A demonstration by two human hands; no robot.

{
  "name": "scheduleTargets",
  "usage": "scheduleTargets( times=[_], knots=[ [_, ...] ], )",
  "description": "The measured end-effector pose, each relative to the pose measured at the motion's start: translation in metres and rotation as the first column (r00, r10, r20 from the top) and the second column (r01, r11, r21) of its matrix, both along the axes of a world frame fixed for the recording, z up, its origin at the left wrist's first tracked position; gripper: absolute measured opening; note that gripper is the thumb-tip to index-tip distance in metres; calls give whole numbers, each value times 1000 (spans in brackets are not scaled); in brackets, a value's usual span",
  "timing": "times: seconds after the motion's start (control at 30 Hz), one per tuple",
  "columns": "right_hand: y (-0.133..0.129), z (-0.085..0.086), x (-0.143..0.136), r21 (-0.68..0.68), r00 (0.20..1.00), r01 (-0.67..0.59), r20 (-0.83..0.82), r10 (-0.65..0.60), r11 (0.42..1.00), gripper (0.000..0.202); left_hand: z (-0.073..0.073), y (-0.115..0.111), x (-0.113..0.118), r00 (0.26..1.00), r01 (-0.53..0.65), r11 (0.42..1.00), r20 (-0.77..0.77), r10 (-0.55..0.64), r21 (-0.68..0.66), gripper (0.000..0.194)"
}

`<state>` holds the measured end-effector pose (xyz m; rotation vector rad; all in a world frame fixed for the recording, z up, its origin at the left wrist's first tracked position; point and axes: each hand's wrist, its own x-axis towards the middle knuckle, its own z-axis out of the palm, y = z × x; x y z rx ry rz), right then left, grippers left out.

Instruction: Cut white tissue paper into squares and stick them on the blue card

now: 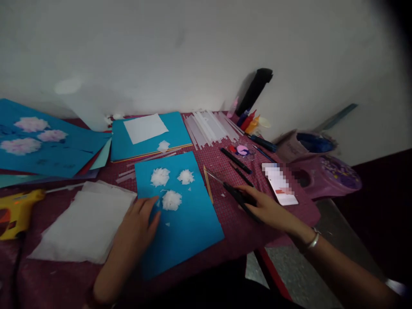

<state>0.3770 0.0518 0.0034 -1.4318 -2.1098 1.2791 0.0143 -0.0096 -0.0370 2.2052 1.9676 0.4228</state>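
In the head view my right hand [265, 208] is closed on the black handles of a pair of scissors [236, 194], whose blades point up and left over the table. My left hand [140, 221] rests at the left edge of a blue sheet [189, 227], fingers apart and nothing held. Three white crumpled-paper flowers sit on this sheet: a left one [160, 177], a right one [186, 176] and a lower one [171, 200] close to my left fingertips. Small white paper scraps [168, 224] lie around them.
A yellow glue gun [22, 212] and stacked white sheets [86, 223] lie left. Behind are glue sticks [209, 126] and another blue sheet [122, 143] bearing white paper [145, 128]. A phone [280, 184], black marker [236, 160] and paint bottles [252, 123] lie right; a pink bucket [331, 178] stands beyond.
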Motion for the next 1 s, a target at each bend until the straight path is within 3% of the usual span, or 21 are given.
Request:
scheduleTargets(
  times=[0.13, 0.23, 0.4, 0.57, 0.63, 0.77, 0.87, 1.0],
  knots=[
    [-25, -14, 5, 35, 997, 44, -71, -42, 998, 45, 0, 8, 35, 997, 55, 994, -50, -50, 97, 65],
    [-36, -24, 7, 45, 995, 44, -96, -40, 998, 45, -5, 23, 49, 983, 87, 986, -173, -62, 139, 68],
    [-43, -27, 9, 76, 997, 44, -71, -39, 996, 47, -12, 31, 41, 963, 61, 990, -267, -25, 125, 68],
    [-35, -23, 13, 166, 999, 45, 8, -47, 985, 49, 1, 14, 35, 980, -91, 962, -148, 132, 259, 77],
    [-27, -24, 13, 234, 994, 51, 82, -72, 971, 50, 4, 11, 42, 985, -40, 963, -153, 83, 266, 72],
    [-7, -30, 6, 375, 943, 79, 272, -191, 924, 47, -1, 25, 58, 976, 169, 977, -163, -146, 134, 47],
    [4, -32, -2, 414, 908, 75, 348, -234, 907, 46, -11, 46, 59, 982, 189, 977, -31, -187, 101, 31],
    [10, -31, -12, 448, 869, 76, 409, -279, 891, 46, -18, 60, 51, 979, 167, 981, 97, -177, 100, 27]
  ],
)
